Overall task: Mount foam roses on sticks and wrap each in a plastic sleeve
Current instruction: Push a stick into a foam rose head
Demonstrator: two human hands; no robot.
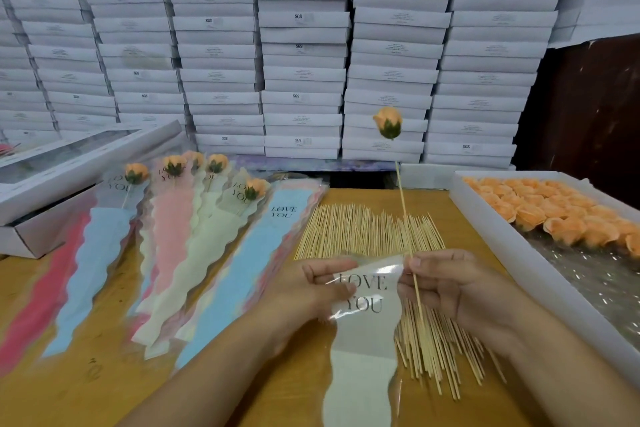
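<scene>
Standing nearly upright above the right hand (460,291), a stick (403,204) topped with an orange foam rose (388,126) is pinched between that hand's curled fingers. A "LOVE YOU" plastic sleeve (363,329) is gripped at its top edges between both hands, the left hand (318,291) pinching its left edge. Loose sticks (363,232) are spread beyond and beneath the right hand; a tray of roses (554,215) lies to its right.

Six mounted roses (388,126) (five sleeved), two hands (320,291), one tray (512,246).
</scene>
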